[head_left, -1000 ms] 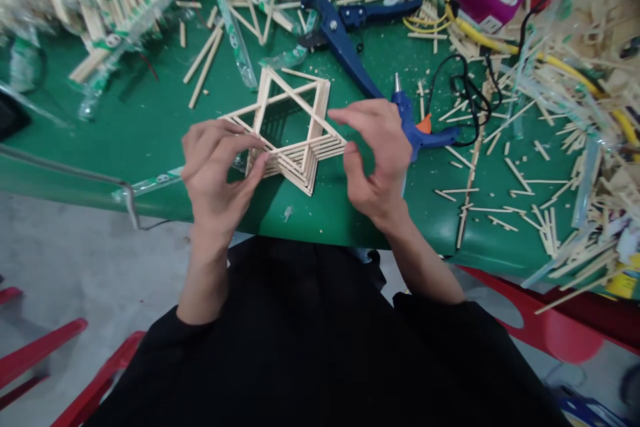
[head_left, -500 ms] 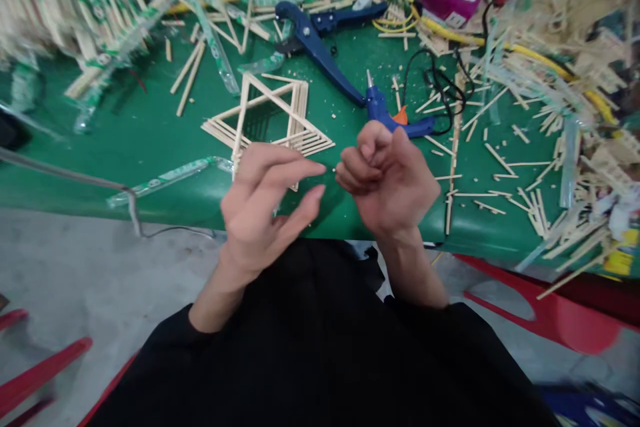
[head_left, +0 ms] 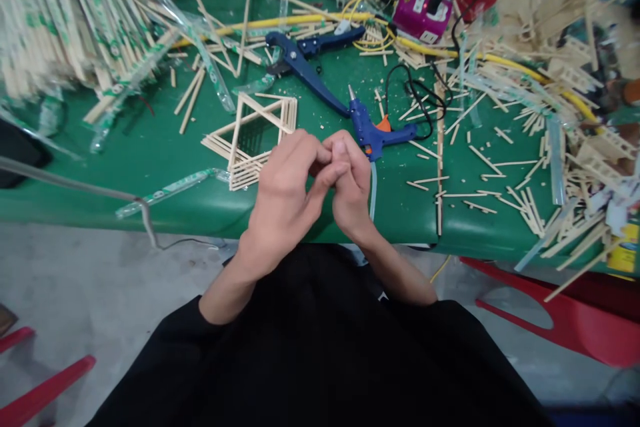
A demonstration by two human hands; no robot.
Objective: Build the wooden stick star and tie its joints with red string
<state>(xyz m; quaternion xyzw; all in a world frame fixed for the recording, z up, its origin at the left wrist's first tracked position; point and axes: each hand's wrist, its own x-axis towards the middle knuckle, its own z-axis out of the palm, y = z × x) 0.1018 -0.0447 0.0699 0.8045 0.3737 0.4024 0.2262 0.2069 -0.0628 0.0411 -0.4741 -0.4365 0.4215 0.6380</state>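
Observation:
My left hand (head_left: 285, 193) and my right hand (head_left: 351, 180) meet over the front of the green table, fingertips pressed together. Both are closed in a pinch, and whatever lies between the fingers is too small or hidden to make out. Just behind my left hand lies a star-shaped frame of stacked wooden sticks (head_left: 235, 130), its right part covered by that hand. A blue glue gun (head_left: 370, 127) with an orange trigger rests beyond my right hand, its clear glue stick trailing toward me. Farther back is a blue-handled cutter (head_left: 307, 70), lying with its handles apart.
Bundles of wrapped chopsticks (head_left: 60, 33) fill the back left. Cut stick pieces and plastic wrappers cover the right side. A purple power socket (head_left: 423, 13) and a yellow cable (head_left: 300, 21) lie at the back. A red chair (head_left: 575, 320) stands at the lower right.
My hands, apart before, have come together at the fingertips. The right hand moved left and the left hand moved right. The view has shifted slightly, showing more of the table's back.

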